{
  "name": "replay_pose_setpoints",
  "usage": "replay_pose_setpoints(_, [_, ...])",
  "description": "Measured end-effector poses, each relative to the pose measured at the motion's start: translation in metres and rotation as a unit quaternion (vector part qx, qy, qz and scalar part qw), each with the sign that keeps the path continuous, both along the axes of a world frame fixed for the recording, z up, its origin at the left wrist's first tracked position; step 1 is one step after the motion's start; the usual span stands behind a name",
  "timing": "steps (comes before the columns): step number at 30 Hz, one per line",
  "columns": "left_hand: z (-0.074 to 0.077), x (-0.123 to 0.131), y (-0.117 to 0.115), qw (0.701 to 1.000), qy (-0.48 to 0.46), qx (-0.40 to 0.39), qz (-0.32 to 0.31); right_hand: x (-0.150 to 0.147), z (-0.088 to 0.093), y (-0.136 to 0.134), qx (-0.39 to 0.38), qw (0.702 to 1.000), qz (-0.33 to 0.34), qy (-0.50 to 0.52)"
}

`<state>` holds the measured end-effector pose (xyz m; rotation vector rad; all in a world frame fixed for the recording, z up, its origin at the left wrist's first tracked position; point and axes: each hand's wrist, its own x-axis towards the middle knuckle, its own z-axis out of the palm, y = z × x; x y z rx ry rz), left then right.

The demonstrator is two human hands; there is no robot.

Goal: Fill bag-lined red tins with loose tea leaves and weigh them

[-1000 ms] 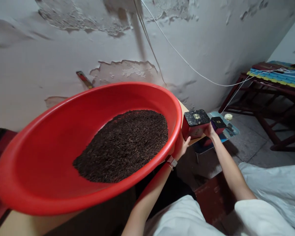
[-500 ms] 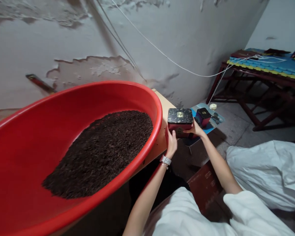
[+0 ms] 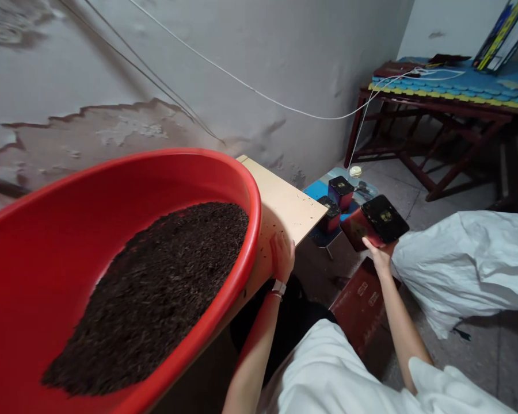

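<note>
My right hand [image 3: 380, 256] grips a red tin with a black lid [image 3: 374, 223], held tilted in the air to the right of the wooden table [image 3: 285, 206]. At the table's near edge my left hand [image 3: 281, 256] rests, fingers together and laid flat against the board. Just left of that hand a big red basin [image 3: 125, 190] leans, holding a heap of dark loose tea leaves [image 3: 155, 293]. Two smaller dark tins [image 3: 340, 191] stand on a low blue stool [image 3: 315, 191] beyond the table.
A white sack [image 3: 461, 264] lies on the floor at the right. A dark red box [image 3: 360, 305] sits below my right arm. A red wooden bench with a blue mat [image 3: 440, 98] stands at the back right; white cords run along the wall.
My right hand has carried the tin off the table's corner to the right and tilted it. My left hand let go of the tin and dropped to the table's edge.
</note>
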<state>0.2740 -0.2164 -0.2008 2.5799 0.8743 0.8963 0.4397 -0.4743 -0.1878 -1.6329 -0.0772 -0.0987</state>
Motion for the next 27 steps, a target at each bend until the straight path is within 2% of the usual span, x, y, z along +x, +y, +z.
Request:
replay_pose_setpoints(1, [-0.001, 0.001, 0.000, 1.000, 0.005, 0.003, 0.006, -0.011, -0.013, -0.008, -0.011, 0.999, -0.050, -0.002])
replay_pose_setpoints(3, [-0.003, 0.001, 0.001, 1.000, 0.019, 0.017, 0.005, -0.037, -0.040, -0.017, -0.053, 0.996, -0.070, -0.009])
replay_pose_setpoints(6, [-0.004, -0.003, 0.002, 0.998, 0.036, 0.044, -0.022, -0.073, -0.077, -0.013, -0.130, 0.991, -0.012, -0.026])
replay_pose_setpoints(9, [-0.002, -0.007, 0.000, 0.998, 0.032, 0.053, -0.032, -0.089, -0.105, 0.013, -0.166, 0.982, 0.079, -0.044])
replay_pose_setpoints(13, [0.001, -0.008, -0.003, 0.998, 0.026, 0.056, -0.030, -0.074, -0.122, 0.073, -0.153, 0.975, 0.136, -0.085])
replay_pose_setpoints(16, [0.000, -0.008, -0.004, 0.998, 0.024, 0.056, -0.033, -0.048, -0.127, 0.114, -0.147, 0.975, 0.143, -0.090])
replay_pose_setpoints(18, [-0.003, -0.008, -0.004, 0.998, 0.020, 0.059, -0.034, -0.031, -0.132, 0.131, -0.158, 0.976, 0.130, -0.068])
replay_pose_setpoints(23, [-0.009, -0.008, -0.004, 0.996, 0.012, 0.077, -0.038, -0.004, -0.152, 0.142, -0.170, 0.980, 0.101, 0.024])
replay_pose_setpoints(27, [-0.007, -0.009, -0.005, 0.994, 0.007, 0.093, -0.049, 0.012, -0.161, 0.145, -0.155, 0.982, 0.110, 0.010])
